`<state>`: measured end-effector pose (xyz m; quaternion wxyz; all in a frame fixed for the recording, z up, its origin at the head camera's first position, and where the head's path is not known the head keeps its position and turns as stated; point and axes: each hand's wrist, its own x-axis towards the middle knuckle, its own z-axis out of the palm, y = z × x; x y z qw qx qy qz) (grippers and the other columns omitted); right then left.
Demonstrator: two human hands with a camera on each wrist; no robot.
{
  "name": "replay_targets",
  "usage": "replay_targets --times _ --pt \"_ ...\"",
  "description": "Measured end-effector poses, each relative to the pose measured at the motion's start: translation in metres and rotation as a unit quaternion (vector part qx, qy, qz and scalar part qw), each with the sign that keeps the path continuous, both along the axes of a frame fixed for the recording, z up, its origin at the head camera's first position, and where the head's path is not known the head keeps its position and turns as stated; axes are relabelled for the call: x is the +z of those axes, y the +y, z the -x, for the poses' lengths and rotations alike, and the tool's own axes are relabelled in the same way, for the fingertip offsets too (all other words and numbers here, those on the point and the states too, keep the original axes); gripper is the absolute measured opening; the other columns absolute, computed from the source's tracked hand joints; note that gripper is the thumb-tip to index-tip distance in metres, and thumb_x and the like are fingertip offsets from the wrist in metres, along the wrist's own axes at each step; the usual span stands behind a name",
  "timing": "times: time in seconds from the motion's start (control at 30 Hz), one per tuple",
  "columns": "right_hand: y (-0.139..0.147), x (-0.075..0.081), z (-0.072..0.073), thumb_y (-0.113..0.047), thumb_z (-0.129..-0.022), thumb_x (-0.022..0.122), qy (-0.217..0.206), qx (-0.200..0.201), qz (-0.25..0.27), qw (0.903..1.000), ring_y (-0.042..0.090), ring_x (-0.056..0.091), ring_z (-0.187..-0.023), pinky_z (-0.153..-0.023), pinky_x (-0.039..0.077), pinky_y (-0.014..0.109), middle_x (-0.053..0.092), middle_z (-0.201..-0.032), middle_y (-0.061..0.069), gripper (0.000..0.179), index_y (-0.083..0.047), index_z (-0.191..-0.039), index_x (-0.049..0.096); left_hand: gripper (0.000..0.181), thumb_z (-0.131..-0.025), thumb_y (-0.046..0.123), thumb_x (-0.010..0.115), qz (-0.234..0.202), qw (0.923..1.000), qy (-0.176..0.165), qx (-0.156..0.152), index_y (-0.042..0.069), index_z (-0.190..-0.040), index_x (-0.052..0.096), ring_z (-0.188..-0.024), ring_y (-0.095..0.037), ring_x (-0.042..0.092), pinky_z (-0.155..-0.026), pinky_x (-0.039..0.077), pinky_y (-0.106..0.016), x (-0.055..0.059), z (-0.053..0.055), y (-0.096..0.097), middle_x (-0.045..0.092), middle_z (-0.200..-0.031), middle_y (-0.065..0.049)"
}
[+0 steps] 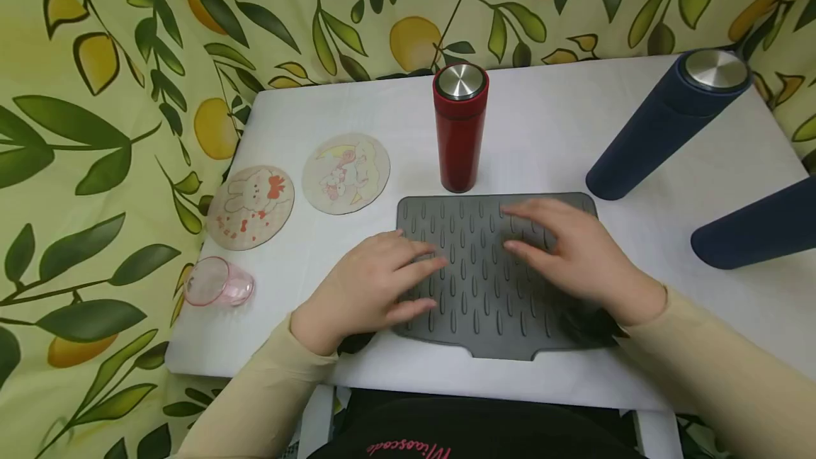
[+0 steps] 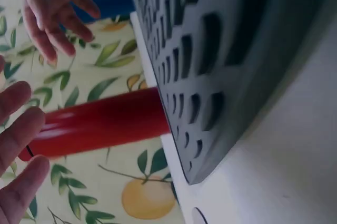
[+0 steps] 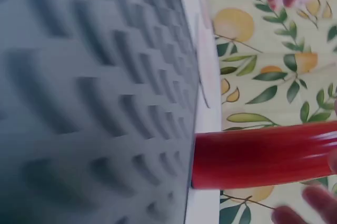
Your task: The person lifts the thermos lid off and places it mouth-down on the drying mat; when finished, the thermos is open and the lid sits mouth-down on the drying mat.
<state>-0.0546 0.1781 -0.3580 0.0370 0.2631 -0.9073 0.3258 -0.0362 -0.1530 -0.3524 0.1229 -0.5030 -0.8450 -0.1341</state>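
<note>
A grey rubbery mat [image 1: 474, 268] with raised drop-shaped ridges lies flat on the white table. Over its left side is my left hand [image 1: 376, 280], fingers spread and lightly bent, holding nothing. My right hand [image 1: 574, 253] is above the mat's right part, its thumb and fingers apart and nothing between them. In both wrist views the fingers stand away from the ridged surface. Just behind the mat's far edge a red flask [image 1: 459, 144] with a steel-topped lid stands upright; the left wrist view shows its red body [image 2: 100, 124] too.
Right of the mat stand two navy flasks, one farther back [image 1: 663, 129] and one nearer [image 1: 758, 225], cut by the frame. At left lie a bunny coaster [image 1: 251, 207] and another round coaster [image 1: 346, 174]. A pink clear glass [image 1: 219, 282] is near the table's left edge.
</note>
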Motion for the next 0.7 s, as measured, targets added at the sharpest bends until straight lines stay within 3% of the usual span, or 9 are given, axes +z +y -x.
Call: replay_targets --times 0.13,0.27,0.47,0.7 --pt "-0.018 0.004 0.036 -0.014 -0.096 0.086 -0.099 -0.078 0.094 0.9875 0.041 0.060 -0.142 -0.113 0.053 0.064 0.054 -0.163 0.016 0.074 -0.009 -0.162 0.052 0.052 -0.094 0.035 0.088 -0.057 0.9982 0.003 0.017 0.006 -0.135 0.076 -0.111 -0.026 0.075 -0.102 0.061 -0.043 0.000 0.014 0.002 0.078 -0.126 -0.011" --pt "-0.038 0.004 0.069 -0.016 -0.095 0.087 -0.149 -0.113 0.163 0.9686 0.042 0.049 -0.155 -0.123 0.044 0.065 0.039 -0.176 0.015 0.099 -0.016 -0.175 0.029 0.055 -0.093 0.032 0.089 -0.100 0.9937 0.002 0.051 0.004 -0.139 0.074 -0.113 -0.028 0.076 -0.102 0.062 -0.044 0.004 0.027 0.009 0.077 -0.128 -0.012" --pt "-0.061 -0.011 0.096 -0.016 -0.092 0.090 -0.164 -0.126 0.218 0.9539 0.040 0.045 -0.158 -0.127 0.039 0.064 0.042 -0.173 0.016 0.108 -0.020 -0.176 0.021 0.066 -0.092 0.027 0.090 -0.176 0.9776 0.001 0.115 0.001 -0.148 0.065 -0.124 -0.035 0.071 -0.108 0.058 -0.050 0.010 0.047 0.021 0.073 -0.135 -0.019" --pt "-0.079 -0.019 0.106 -0.011 -0.094 0.087 -0.154 -0.138 0.278 0.9380 0.036 0.054 -0.149 -0.124 0.045 0.060 0.054 -0.162 0.017 0.092 -0.013 -0.169 0.033 0.068 -0.094 0.024 0.089 -0.234 0.9603 0.018 0.151 0.000 -0.151 0.059 -0.131 -0.037 0.066 -0.114 0.054 -0.049 0.028 0.076 0.034 0.069 -0.141 -0.021"
